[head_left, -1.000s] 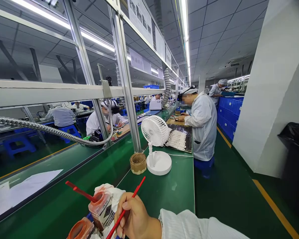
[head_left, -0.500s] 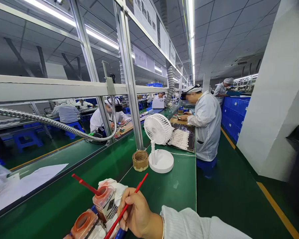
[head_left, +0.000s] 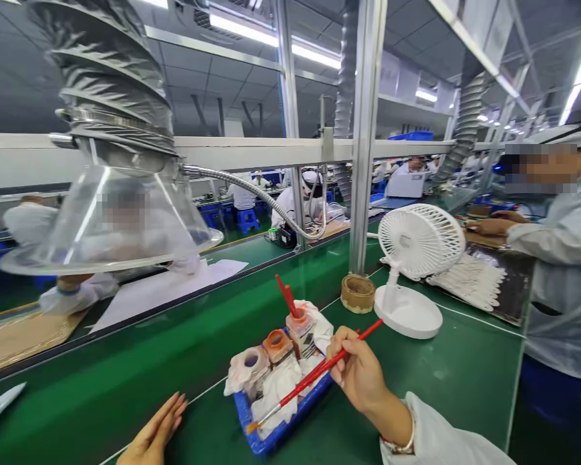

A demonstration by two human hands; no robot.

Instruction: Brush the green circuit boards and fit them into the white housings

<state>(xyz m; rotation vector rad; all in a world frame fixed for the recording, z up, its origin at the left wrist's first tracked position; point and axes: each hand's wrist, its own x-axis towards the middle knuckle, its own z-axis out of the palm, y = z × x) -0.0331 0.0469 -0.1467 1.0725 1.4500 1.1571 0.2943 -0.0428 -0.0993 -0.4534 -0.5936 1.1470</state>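
Note:
My right hand (head_left: 361, 374) pinches a paintbrush (head_left: 297, 389) by its red handle. Its bristles point down to the left, over the near part of a blue tray (head_left: 281, 440). In the tray stand an orange-stained bottle (head_left: 277, 346), a second bottle (head_left: 300, 321) with red sticks (head_left: 287, 297) in its mouth, and a whitish container (head_left: 252, 365) with a round opening. Crumpled white tissue (head_left: 277, 387) lies among them. At the lower edge, left of the tray, my left hand (head_left: 155, 431) holds nothing, its fingers stretched out.
Behind my right hand are a white fan (head_left: 419, 313) and a roll of brown tape (head_left: 357, 294). A clear extraction hood (head_left: 111, 226) hangs at left. White pieces (head_left: 469, 281) lie on a dark board before a co-worker (head_left: 561, 258). A metal post (head_left: 368, 129) rises behind the tape.
The view has swung left and down, so the whole tray and the hood now show. My left hand has come into sight. My right hand still holds the paintbrush, whose bristles are now visible.

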